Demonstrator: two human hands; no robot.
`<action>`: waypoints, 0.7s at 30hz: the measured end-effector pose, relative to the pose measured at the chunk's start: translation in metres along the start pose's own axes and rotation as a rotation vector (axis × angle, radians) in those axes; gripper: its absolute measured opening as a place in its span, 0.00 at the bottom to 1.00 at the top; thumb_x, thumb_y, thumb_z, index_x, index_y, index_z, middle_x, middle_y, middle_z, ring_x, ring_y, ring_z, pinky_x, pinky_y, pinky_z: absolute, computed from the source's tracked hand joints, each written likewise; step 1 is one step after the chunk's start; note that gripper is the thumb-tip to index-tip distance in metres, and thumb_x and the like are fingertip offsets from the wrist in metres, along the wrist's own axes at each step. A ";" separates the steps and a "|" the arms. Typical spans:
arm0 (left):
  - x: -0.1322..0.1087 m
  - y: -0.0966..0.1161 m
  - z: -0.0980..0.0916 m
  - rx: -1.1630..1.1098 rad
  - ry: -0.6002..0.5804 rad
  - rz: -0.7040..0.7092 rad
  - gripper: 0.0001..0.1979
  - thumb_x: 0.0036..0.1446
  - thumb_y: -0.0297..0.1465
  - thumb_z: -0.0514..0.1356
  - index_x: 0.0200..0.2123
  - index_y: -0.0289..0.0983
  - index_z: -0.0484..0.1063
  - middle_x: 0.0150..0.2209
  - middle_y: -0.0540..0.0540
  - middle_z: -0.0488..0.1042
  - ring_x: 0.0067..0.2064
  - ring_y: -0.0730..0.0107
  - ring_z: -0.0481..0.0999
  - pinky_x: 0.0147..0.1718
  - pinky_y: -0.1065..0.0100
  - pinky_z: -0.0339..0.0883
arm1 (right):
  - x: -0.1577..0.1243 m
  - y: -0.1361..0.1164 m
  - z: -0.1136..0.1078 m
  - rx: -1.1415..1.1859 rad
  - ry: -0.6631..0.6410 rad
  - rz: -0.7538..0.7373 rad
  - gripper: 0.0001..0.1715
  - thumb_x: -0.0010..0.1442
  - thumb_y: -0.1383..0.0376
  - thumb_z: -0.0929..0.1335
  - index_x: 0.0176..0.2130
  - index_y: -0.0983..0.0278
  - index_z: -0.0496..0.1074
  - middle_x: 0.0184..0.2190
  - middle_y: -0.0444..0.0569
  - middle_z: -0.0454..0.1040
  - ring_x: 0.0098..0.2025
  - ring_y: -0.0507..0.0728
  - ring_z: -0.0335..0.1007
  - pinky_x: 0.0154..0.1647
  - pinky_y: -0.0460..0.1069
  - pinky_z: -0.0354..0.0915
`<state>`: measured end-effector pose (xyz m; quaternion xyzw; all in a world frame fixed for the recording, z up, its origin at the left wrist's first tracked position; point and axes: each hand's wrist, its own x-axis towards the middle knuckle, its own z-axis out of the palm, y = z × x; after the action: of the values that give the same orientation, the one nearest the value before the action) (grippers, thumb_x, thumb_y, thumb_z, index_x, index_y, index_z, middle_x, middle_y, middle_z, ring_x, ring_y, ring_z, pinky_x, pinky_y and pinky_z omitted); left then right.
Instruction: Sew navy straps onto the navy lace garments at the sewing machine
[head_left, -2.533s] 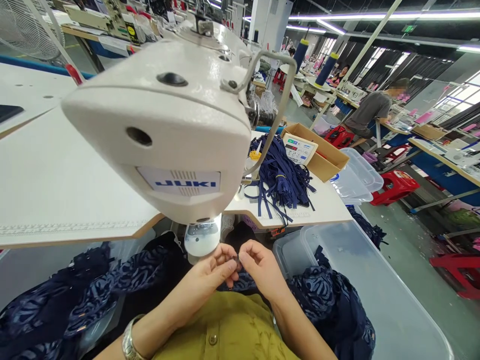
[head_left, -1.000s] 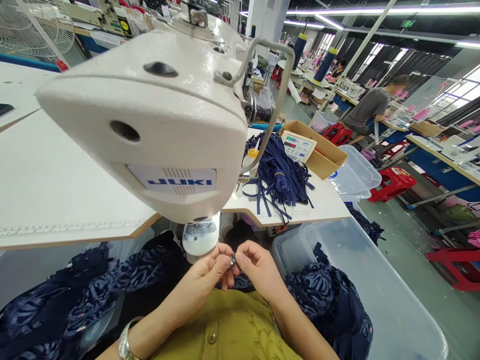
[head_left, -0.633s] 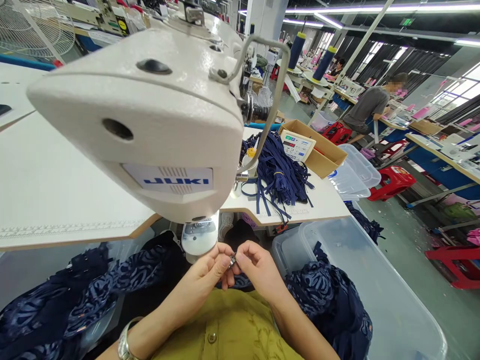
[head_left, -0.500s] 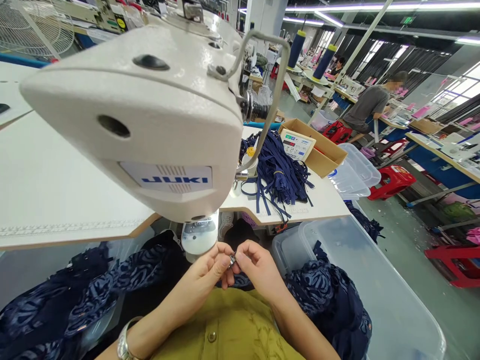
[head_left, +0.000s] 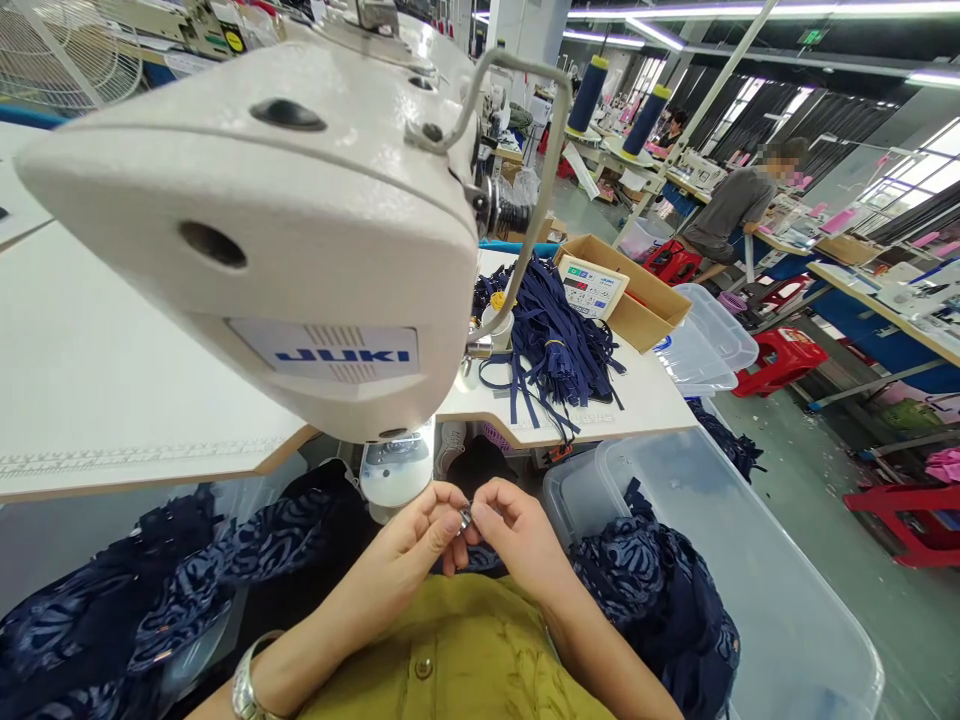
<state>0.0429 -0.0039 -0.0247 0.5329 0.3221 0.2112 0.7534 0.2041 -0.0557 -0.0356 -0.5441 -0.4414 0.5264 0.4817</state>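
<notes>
My left hand (head_left: 426, 525) pinches a small shiny metal piece (head_left: 465, 519), by its look a bobbin case, between thumb and fingers. Against its right side, the thumb and forefinger of my right hand (head_left: 517, 530) are pressed together; the fingers cover much of the piece. Both hands are held in front of my body, just below the sewing machine head (head_left: 300, 230). The machine's rounded lower bed (head_left: 395, 475) is close above my left fingers. Whether a thread runs between the hands is too small to tell.
Navy straps (head_left: 559, 345) lie on the white table (head_left: 637, 405), beside a control panel (head_left: 590, 287) and a cardboard box (head_left: 652, 300). A clear plastic bin (head_left: 795, 600) with patterned navy fabric (head_left: 652, 590) stands at right. More patterned fabric (head_left: 187, 580) hangs at left. A person (head_left: 735, 205) sits farther off.
My hands keep nearly the same pose around the small metal piece. The view has shifted slightly, so the machine appears a little farther left.
</notes>
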 end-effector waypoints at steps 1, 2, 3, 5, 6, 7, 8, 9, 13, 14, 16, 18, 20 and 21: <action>0.000 0.001 0.000 0.002 0.002 0.002 0.18 0.61 0.48 0.54 0.42 0.38 0.64 0.27 0.51 0.71 0.27 0.75 0.67 0.27 0.72 0.60 | 0.000 0.000 0.000 0.003 -0.001 0.003 0.11 0.62 0.60 0.65 0.30 0.63 0.66 0.24 0.42 0.67 0.29 0.50 0.62 0.33 0.46 0.61; 0.000 0.001 0.000 0.004 0.003 0.002 0.18 0.61 0.48 0.54 0.42 0.38 0.64 0.27 0.51 0.71 0.27 0.75 0.67 0.27 0.72 0.60 | 0.000 -0.001 0.000 0.005 -0.002 0.007 0.12 0.62 0.59 0.65 0.30 0.63 0.66 0.24 0.42 0.67 0.29 0.50 0.62 0.33 0.46 0.61; 0.000 0.001 0.000 0.005 0.004 0.003 0.19 0.60 0.48 0.54 0.41 0.38 0.64 0.27 0.51 0.71 0.26 0.75 0.67 0.26 0.72 0.60 | 0.000 -0.002 0.000 0.008 -0.002 0.011 0.12 0.62 0.58 0.66 0.30 0.63 0.66 0.24 0.42 0.67 0.29 0.51 0.62 0.33 0.46 0.61; 0.000 0.002 0.000 0.010 0.004 0.004 0.19 0.60 0.49 0.54 0.41 0.38 0.64 0.26 0.51 0.71 0.26 0.75 0.67 0.26 0.72 0.60 | 0.000 -0.002 0.000 0.014 -0.005 0.018 0.13 0.61 0.57 0.66 0.30 0.63 0.67 0.24 0.42 0.68 0.29 0.51 0.62 0.33 0.46 0.61; 0.000 0.002 -0.001 0.012 0.003 0.004 0.19 0.60 0.49 0.54 0.41 0.38 0.64 0.26 0.51 0.71 0.27 0.75 0.67 0.26 0.72 0.60 | 0.000 -0.002 0.000 0.017 -0.007 0.021 0.14 0.61 0.56 0.66 0.30 0.63 0.67 0.24 0.42 0.68 0.29 0.51 0.62 0.33 0.46 0.62; 0.000 0.002 -0.001 0.013 0.003 0.005 0.19 0.60 0.49 0.55 0.41 0.38 0.64 0.26 0.51 0.70 0.27 0.75 0.67 0.27 0.72 0.60 | 0.000 -0.001 0.000 0.019 -0.009 0.024 0.14 0.61 0.56 0.66 0.30 0.63 0.67 0.24 0.42 0.68 0.29 0.51 0.62 0.33 0.46 0.62; 0.000 0.001 -0.001 0.015 0.001 0.005 0.19 0.60 0.49 0.55 0.41 0.38 0.64 0.27 0.52 0.70 0.27 0.75 0.67 0.27 0.72 0.61 | 0.000 -0.001 0.000 0.021 -0.010 0.026 0.14 0.61 0.56 0.66 0.30 0.63 0.67 0.24 0.42 0.68 0.29 0.51 0.63 0.33 0.46 0.62; 0.000 0.001 -0.001 0.017 0.002 0.002 0.19 0.60 0.48 0.55 0.42 0.38 0.64 0.27 0.51 0.70 0.27 0.75 0.68 0.27 0.71 0.61 | 0.000 0.000 0.000 0.020 -0.011 0.028 0.14 0.61 0.56 0.66 0.30 0.63 0.67 0.24 0.42 0.68 0.29 0.51 0.63 0.33 0.46 0.62; -0.001 0.001 0.001 0.031 0.014 -0.014 0.17 0.60 0.46 0.56 0.42 0.38 0.64 0.27 0.52 0.70 0.28 0.74 0.68 0.28 0.71 0.62 | 0.000 0.003 0.000 0.022 -0.014 0.037 0.12 0.62 0.58 0.65 0.31 0.63 0.67 0.25 0.42 0.68 0.30 0.51 0.64 0.35 0.47 0.62; -0.001 0.002 0.002 0.032 0.014 -0.015 0.17 0.60 0.46 0.56 0.42 0.38 0.64 0.27 0.52 0.69 0.28 0.74 0.68 0.28 0.71 0.62 | -0.001 0.003 0.000 0.024 -0.016 0.037 0.12 0.62 0.58 0.65 0.31 0.62 0.67 0.25 0.42 0.68 0.30 0.51 0.63 0.35 0.47 0.62; -0.001 0.002 0.003 0.032 0.011 -0.010 0.17 0.60 0.46 0.56 0.42 0.38 0.64 0.27 0.52 0.69 0.28 0.74 0.67 0.28 0.71 0.62 | -0.002 0.003 -0.001 0.028 -0.018 0.034 0.11 0.62 0.58 0.65 0.31 0.63 0.67 0.25 0.42 0.68 0.29 0.51 0.63 0.35 0.46 0.62; -0.001 0.002 0.003 0.025 0.008 -0.007 0.17 0.60 0.46 0.56 0.42 0.38 0.64 0.27 0.52 0.69 0.28 0.74 0.68 0.28 0.71 0.62 | -0.002 0.002 -0.001 0.031 -0.014 0.028 0.11 0.62 0.58 0.66 0.31 0.63 0.67 0.25 0.42 0.68 0.30 0.51 0.63 0.35 0.46 0.62; 0.000 0.001 0.003 0.020 0.006 -0.007 0.17 0.60 0.45 0.56 0.42 0.38 0.64 0.27 0.52 0.69 0.29 0.73 0.68 0.28 0.71 0.63 | -0.003 0.002 -0.001 0.036 -0.015 0.022 0.12 0.62 0.57 0.66 0.31 0.63 0.67 0.25 0.42 0.68 0.29 0.51 0.63 0.34 0.46 0.62; -0.001 0.001 0.002 0.019 0.005 -0.010 0.17 0.60 0.45 0.56 0.42 0.38 0.64 0.27 0.52 0.69 0.29 0.73 0.68 0.28 0.71 0.63 | -0.003 0.002 -0.001 0.037 -0.016 0.018 0.13 0.62 0.57 0.66 0.31 0.63 0.67 0.25 0.42 0.68 0.29 0.51 0.63 0.34 0.46 0.62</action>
<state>0.0443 -0.0057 -0.0233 0.5380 0.3285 0.2059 0.7485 0.2052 -0.0587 -0.0372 -0.5349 -0.4304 0.5432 0.4832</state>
